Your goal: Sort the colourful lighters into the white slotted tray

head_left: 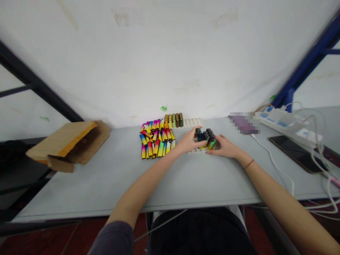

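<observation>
On the grey table top (79, 191), before a white wall, the left hand (189, 140) and right hand (224, 147) close in from either side on a tight cluster of upright lighters (205, 139). Both hands are half open and curved, their fingers touching the cluster; whether either grips a particular lighter cannot be told. The cluster stands in a white plastic tray (196, 150), whose moulded rim shows beneath it. A second white tray (193, 122), with rows of shallow sockets, lies farther back.

Left of the hands lies a loose heap of glossy lighters (156, 143), their slim bodies shading through pink, yellow and blue. Behind it stands a row of orange-to-green lighters (174, 120). Farther left sits an open cardboard box (70, 145) with bent flaps. To the right are a pixelated purple object (243, 124), a white power strip (281, 122), a dark smartphone (294, 154) and a white cable (273, 159). A red cord (249, 164) circles the right wrist.
</observation>
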A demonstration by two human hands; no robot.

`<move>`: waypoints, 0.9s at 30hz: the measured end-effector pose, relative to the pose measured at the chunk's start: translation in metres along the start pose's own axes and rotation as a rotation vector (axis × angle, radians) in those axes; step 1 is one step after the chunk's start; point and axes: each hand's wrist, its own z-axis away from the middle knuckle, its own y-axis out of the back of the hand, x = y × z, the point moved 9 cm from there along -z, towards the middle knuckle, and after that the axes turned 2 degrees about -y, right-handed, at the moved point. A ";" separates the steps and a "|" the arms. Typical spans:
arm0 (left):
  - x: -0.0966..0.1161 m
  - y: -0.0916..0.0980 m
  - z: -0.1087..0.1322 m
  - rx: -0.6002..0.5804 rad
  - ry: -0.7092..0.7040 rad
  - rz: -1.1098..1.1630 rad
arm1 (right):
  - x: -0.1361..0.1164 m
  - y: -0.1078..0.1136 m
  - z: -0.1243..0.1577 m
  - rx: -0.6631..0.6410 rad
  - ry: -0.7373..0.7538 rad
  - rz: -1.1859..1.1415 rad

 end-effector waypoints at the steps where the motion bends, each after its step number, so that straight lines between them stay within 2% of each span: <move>1: -0.001 0.000 0.000 0.004 -0.003 -0.030 | 0.000 0.000 0.000 0.004 -0.001 0.001; 5: 0.001 -0.008 -0.001 0.001 -0.069 -0.143 | 0.001 0.000 0.000 0.006 -0.010 0.007; 9: 0.000 -0.017 -0.002 -0.018 -0.035 -0.139 | 0.003 0.000 0.000 0.006 -0.020 -0.001; 15: 0.002 -0.015 0.000 0.003 0.016 -0.111 | 0.005 0.000 0.001 0.005 -0.023 0.004; 20: 0.003 -0.003 -0.001 0.082 0.009 -0.080 | 0.003 0.000 0.000 -0.002 -0.007 0.001; 24: -0.002 -0.004 0.000 0.034 0.047 -0.117 | 0.001 0.000 0.000 -0.020 -0.011 -0.003; 27: -0.005 -0.006 0.002 0.062 0.084 -0.143 | 0.001 0.000 0.000 -0.027 -0.013 -0.001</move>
